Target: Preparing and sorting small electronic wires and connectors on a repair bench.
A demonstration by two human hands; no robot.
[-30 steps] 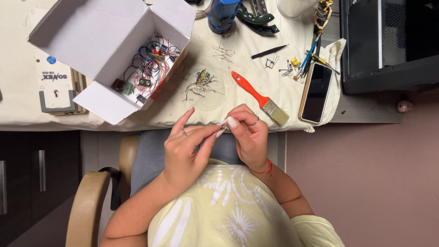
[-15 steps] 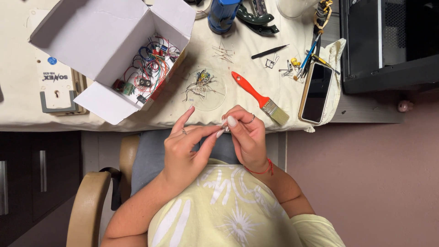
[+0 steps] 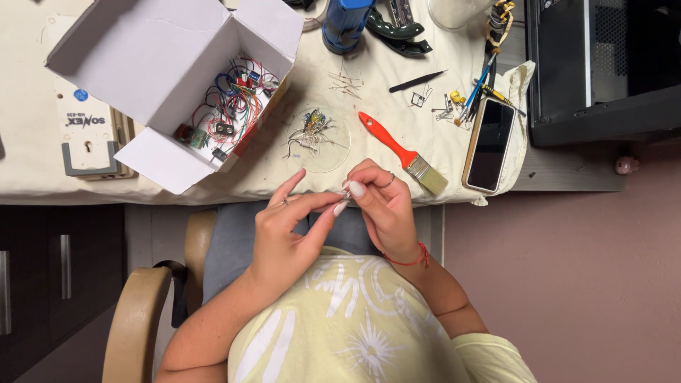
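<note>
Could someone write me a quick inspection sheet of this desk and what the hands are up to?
Surface: cream cloth-covered table, stained near the middle.
Job's things: tiny pale part pinched between both hands' fingertips; too small to identify.
Clutter: open white cardboard box holding coloured wires; orange-handled paintbrush; black smartphone; clear round dish of small components; blue cylinder.
Hands: left hand and right hand meet at the table edge.
Cables: loose wires in box.
Surroundings: wooden chair arm; black case.

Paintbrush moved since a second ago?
No. The orange-handled paintbrush lies at the same angle beside the phone, on the table's cloth.
</note>
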